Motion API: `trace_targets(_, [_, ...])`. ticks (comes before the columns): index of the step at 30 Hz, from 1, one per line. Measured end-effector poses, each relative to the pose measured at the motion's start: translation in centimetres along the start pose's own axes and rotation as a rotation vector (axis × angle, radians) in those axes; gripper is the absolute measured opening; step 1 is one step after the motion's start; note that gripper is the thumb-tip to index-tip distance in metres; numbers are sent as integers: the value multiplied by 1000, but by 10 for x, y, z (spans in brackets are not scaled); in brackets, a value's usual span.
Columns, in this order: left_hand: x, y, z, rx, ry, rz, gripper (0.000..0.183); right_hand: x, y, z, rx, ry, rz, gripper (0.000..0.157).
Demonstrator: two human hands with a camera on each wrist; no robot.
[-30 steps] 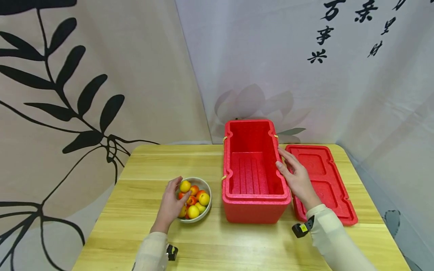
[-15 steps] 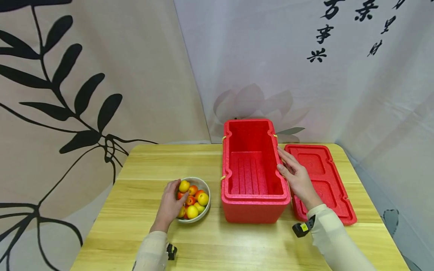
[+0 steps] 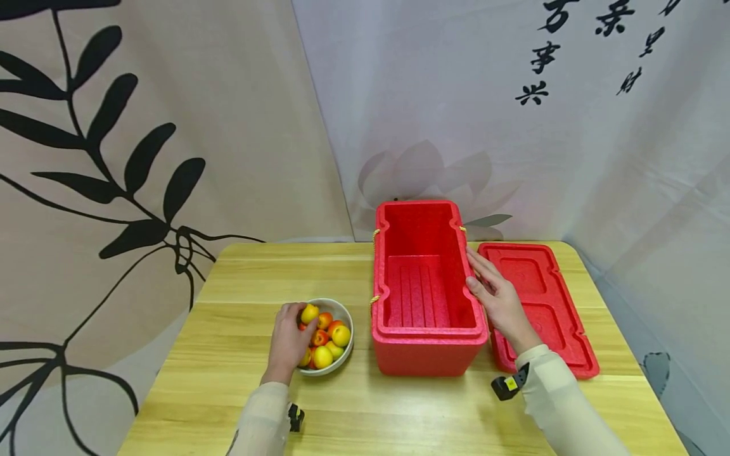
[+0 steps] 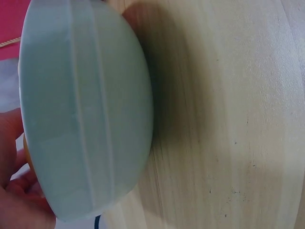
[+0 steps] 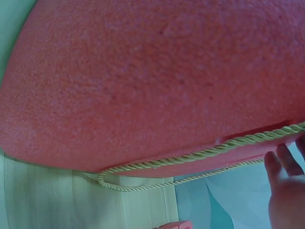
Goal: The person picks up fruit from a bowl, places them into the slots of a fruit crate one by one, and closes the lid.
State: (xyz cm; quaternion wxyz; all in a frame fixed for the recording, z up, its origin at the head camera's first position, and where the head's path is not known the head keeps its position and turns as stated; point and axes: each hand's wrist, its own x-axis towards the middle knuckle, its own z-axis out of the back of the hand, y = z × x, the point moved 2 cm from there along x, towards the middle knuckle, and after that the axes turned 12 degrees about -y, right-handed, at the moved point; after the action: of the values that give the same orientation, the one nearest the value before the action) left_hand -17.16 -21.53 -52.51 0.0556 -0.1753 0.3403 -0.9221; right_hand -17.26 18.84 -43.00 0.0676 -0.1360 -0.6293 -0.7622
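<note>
My left hand (image 3: 289, 342) reaches over the left side of a pale bowl (image 3: 346, 356), fingers and thumb curled down among the fruit; I cannot tell whether they grip one. Several small yellow fruits (image 3: 322, 356) and orange-red fruits (image 3: 320, 337) fill the bowl. In the left wrist view the bowl's outer wall (image 4: 90, 109) hides most of the curled fingers (image 4: 9, 143). My right hand (image 3: 502, 304) rests against the right rim of a red foam box (image 3: 430, 354), fingers straight, thumb on the rim. In the right wrist view its fingertips (image 5: 272, 164) are near the twisted rope handle (image 5: 205, 153).
A red lid (image 3: 547, 304) lies flat on the wooden table (image 3: 342, 418), right of the box. Nothing shows inside the open box. Printed cloth (image 3: 256, 126) hangs behind the table. A yellow cord (image 3: 374, 299) shows at the box's left side.
My left wrist and sleeve have shifted slightly right and forward, and the left fingers sit a little deeper over the fruit. The right hand and box look the same.
</note>
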Motion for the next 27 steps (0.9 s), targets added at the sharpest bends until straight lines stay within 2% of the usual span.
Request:
trace_targets(10, [-1,-1,-7,57,-22,-15,40,1,-5,1,17,2,-5,51])
trace_targets(23, [-2,5,-6,-32,-21,45,40,0,-4,1,3,10,3,52])
trace_targets(27, [0,5,-2,-74,-54,41,38,0,-4,1,12,11,9,51])
